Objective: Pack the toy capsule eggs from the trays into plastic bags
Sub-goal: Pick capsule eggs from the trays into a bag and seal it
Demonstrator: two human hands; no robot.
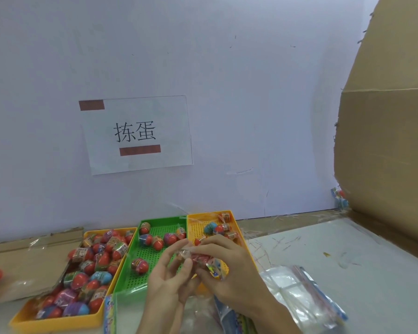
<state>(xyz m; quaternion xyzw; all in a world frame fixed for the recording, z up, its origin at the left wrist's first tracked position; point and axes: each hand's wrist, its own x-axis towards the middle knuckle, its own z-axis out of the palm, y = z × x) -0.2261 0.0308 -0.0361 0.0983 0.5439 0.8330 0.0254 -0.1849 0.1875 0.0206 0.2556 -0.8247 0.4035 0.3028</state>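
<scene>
plastic bag point(215, 268) w/ red capsule eggs point(200, 257) inside: held just over green tray point(135, 278) R edge | L hand point(169, 273) pinches bag top, R hand point(229, 268) grips body, prob. steadying mouth to fill/seal | full yellow tray point(58, 321) L of green tray = stock | sparse yellow tray point(196, 227) touching its R side | empty bags point(297, 295) further R on bench point(348, 249), w/in reach

This was a packing station in a workshop or small warehouse: a paper sign point(135, 133) taped to the wall point(251, 92), 3 perforated trays point(163, 218) along the table's point(348, 249) far edge, stacked plastic bags point(299, 292), a cardboard box point(384, 141) at its right edge.
</scene>
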